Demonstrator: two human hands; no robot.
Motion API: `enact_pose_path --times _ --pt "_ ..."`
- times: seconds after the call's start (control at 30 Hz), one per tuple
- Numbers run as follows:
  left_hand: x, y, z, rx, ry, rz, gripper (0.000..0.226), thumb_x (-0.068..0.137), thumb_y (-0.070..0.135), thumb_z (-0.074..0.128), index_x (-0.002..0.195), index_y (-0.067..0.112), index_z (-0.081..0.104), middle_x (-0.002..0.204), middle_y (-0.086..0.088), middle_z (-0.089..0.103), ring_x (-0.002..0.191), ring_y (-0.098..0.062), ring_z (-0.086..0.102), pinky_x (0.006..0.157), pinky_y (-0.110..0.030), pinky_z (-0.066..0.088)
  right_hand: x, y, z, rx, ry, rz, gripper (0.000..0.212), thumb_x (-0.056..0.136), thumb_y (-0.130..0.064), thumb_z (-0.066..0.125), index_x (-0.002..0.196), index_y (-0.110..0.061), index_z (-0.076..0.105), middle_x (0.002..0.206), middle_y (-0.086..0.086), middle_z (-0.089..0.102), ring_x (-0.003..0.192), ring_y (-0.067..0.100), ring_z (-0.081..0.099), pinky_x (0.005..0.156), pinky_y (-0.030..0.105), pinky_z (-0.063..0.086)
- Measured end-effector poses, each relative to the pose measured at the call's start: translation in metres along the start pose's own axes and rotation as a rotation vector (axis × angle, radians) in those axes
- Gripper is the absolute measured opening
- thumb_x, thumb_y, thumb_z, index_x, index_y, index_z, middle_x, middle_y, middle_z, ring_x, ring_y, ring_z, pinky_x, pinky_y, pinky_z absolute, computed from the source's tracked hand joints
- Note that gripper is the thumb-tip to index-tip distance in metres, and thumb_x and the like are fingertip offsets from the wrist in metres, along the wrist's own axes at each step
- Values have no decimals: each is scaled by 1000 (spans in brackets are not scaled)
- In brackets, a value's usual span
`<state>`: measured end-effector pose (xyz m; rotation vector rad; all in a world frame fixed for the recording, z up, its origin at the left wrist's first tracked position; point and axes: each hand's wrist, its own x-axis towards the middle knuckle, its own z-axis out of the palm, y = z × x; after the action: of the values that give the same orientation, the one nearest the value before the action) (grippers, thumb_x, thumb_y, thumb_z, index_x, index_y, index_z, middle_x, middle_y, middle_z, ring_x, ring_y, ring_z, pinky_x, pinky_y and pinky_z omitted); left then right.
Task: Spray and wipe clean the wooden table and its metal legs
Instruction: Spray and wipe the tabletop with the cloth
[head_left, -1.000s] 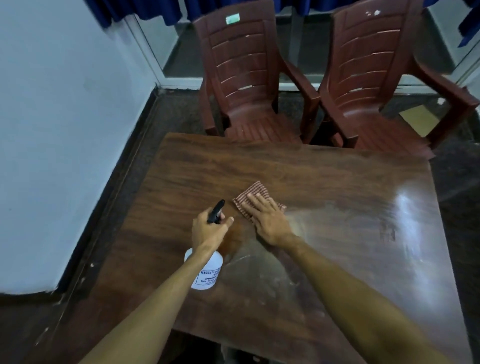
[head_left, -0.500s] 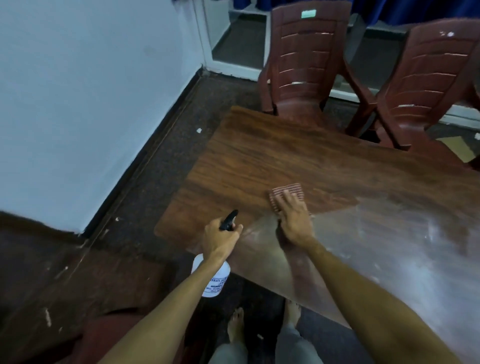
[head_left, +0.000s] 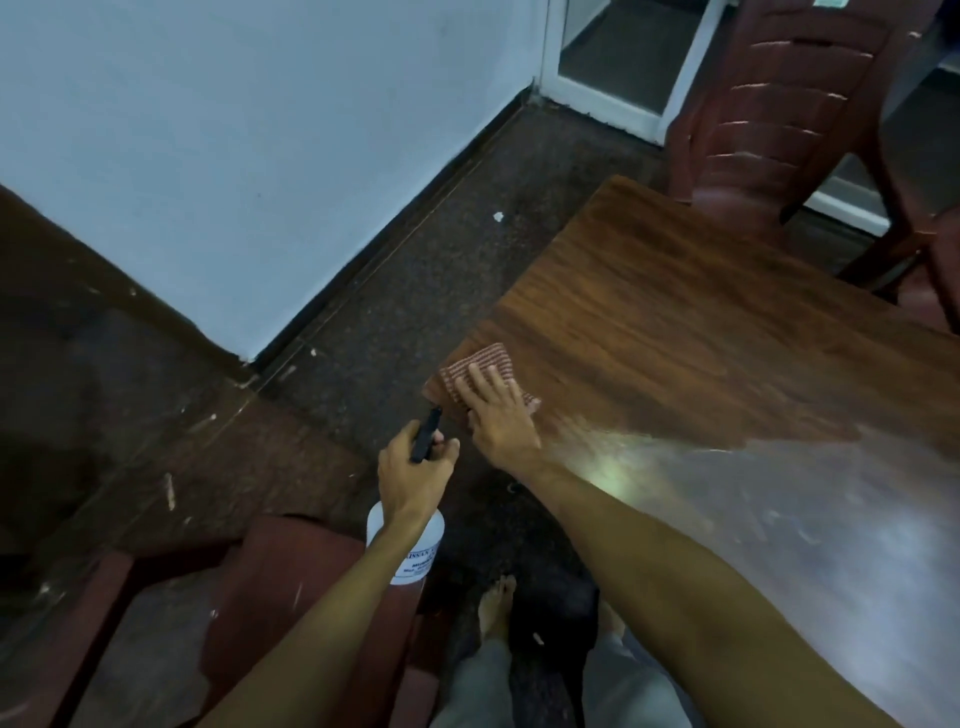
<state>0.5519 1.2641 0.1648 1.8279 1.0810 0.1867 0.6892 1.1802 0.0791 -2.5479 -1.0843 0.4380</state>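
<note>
At bench corner, nearest the wall: checked cloth (head_left: 480, 366), pressed flat under the right hand (head_left: 496, 410), fingers spread, palm down on the wooden bench (head_left: 701, 322). Left hand (head_left: 413, 475), just beside and off the edge, clenched round the neck of a white spray bottle (head_left: 410, 551), black nozzle up. Step in hand, by judgement: wiping the top. Metal legs not in view. Next move likely calls for spraying the dry far side, then wiping. Surroundings: dark floor (head_left: 415, 291), red chair (head_left: 769, 104).

cloth (head_left: 480, 370) slid to table (head_left: 675, 322) corner — camera swung left
</note>
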Motion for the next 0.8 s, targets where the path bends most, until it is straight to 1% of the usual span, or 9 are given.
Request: enact_pose_path --times 0.07,0.17,0.27,0.37,0.47,0.53,0.63,0.73,0.8 --pt "3 -5 -7 12 10 -6 17 83 19 81 77 19 65 71 4 69 71 -17 68 73 -42 57 -12 -19 11 -10 -29 -82 62 102 -21 41 159 -24 17 168 0 4 155 24 -2 125 49 4" --pt "4 -3 -5 27 -20 2 17 83 19 81 77 18 65 71 4 70 72 -16 68 76 -46 59 -59 -3 13 -30 43 -53 62 101 -25 40 159 -27 17 168 -2 6 155 20 -2 125 45 3" --pt "-1 4 8 -8 -96 12 19 82 20 80 74 22 64 68 3 69 69 -21 69 73 -53 60 -109 40 5 27 148 204 55 104 -30 33 158 -30 22 167 -5 9 155 19 1 125 46 5" --pt "-7 11 24 -9 -164 56 21 82 24 80 72 23 62 65 4 68 66 -23 70 69 -54 61 -121 44 2 70 238 464 56 102 -27 32 158 -28 24 167 -1 10 155 24 2 123 53 10" --pt "-17 18 39 15 -239 114 22 83 25 81 72 22 62 66 1 68 64 -24 69 68 -55 60 -122 24 10 39 144 247 61 100 -26 35 159 -29 19 168 -2 5 154 22 -5 125 48 0" --pt "-26 26 48 40 -277 157 23 83 23 81 71 21 61 64 -1 67 62 -25 67 68 -55 60 -144 39 6 15 127 176 62 100 -27 35 159 -34 17 168 -7 6 155 18 -4 125 44 1" --pt "-36 33 63 42 -329 192 23 84 20 80 71 21 61 63 -2 66 60 -25 66 69 -55 60 -196 90 -10 39 234 411 57 101 -30 32 158 -34 22 167 -7 10 155 19 4 125 45 9" --pt "-49 44 80 34 -362 225 22 84 19 80 73 21 62 65 1 68 62 -22 68 68 -51 61 -216 116 -24 129 307 689 61 96 -29 30 157 -28 27 166 -2 9 155 25 4 124 51 9" --pt "-57 51 91 38 -384 244 21 84 19 81 73 21 63 66 2 69 62 -20 68 66 -50 61 -202 101 -22 105 295 647 66 93 -29 30 158 -28 21 167 -1 5 155 26 -2 124 52 4"
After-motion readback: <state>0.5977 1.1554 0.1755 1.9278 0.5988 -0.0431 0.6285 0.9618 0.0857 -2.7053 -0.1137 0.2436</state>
